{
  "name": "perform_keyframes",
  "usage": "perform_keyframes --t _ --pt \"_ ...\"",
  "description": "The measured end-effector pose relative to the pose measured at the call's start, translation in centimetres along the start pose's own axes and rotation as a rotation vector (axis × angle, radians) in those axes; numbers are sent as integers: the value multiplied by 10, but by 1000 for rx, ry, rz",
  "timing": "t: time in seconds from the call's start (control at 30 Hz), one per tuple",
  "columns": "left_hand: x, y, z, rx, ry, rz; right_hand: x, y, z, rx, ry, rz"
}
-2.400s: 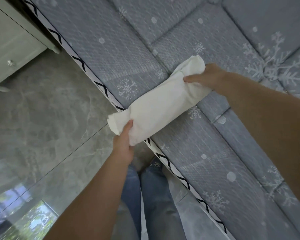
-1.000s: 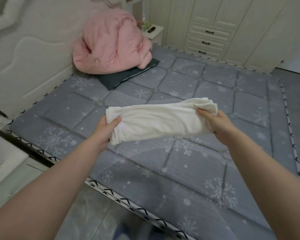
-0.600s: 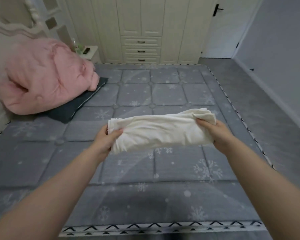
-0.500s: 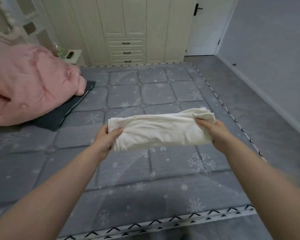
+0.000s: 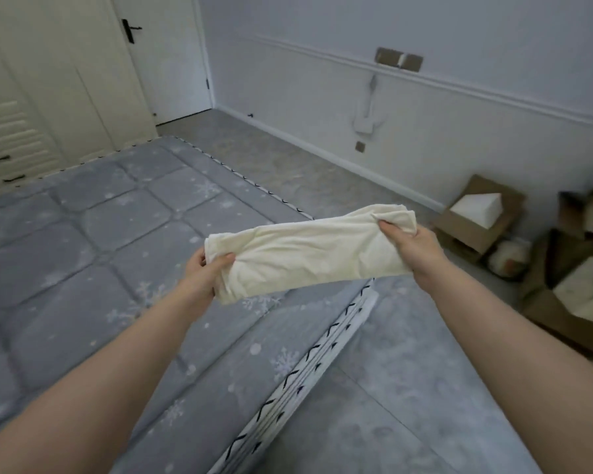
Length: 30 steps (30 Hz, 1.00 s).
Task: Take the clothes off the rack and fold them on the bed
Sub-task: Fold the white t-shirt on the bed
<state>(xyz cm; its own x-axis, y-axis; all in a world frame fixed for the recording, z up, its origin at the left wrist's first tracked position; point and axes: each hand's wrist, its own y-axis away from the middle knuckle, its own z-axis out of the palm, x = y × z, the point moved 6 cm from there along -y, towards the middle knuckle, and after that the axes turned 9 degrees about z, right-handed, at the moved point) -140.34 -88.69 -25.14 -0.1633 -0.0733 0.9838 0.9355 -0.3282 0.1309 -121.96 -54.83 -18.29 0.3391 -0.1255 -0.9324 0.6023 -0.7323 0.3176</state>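
A folded cream-white garment point(image 5: 308, 253) hangs in the air between both hands, above the corner of the bed point(image 5: 93, 254). My left hand point(image 5: 204, 273) grips its left end, thumb on top. Its bunched right end is pinched by my right hand point(image 5: 413, 246). The bed has a grey quilted cover with white snowflakes and a black-and-white zigzag edge. No clothes rack shows in this view.
Open cardboard boxes point(image 5: 480, 217) sit on the grey floor at the right, by the white wall. A cream wardrobe with drawers point(image 5: 11, 152) and a white door point(image 5: 165, 56) stand beyond the bed. Bare floor runs along the bed's right side.
The view has swung right, from the bed's head with the pink quilt to the bed's corner, floor and boxes. Both hands keep the same hold on the folded garment.
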Motion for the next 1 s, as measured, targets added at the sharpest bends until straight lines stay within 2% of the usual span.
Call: perform_keyframes --t 0.07,0.33,0.43,0.57,0.8,1.0 --pt "-6 0 63 -123 -11 -10 9 9 -67 115 -34 2" --pt "-46 74 268 -389 -40 -66 72 77 -290 439 -114 102" --pt "-59 117 327 -411 -105 2 103 105 -362 505 -140 136" --pt "-81 181 398 -468 -160 3 153 147 -447 572 -201 204" --pt "-138 284 533 -725 -278 -60 237 225 -599 659 -248 328" --pt "-160 328 626 -778 -410 -28 275 258 -678 704 -270 338"
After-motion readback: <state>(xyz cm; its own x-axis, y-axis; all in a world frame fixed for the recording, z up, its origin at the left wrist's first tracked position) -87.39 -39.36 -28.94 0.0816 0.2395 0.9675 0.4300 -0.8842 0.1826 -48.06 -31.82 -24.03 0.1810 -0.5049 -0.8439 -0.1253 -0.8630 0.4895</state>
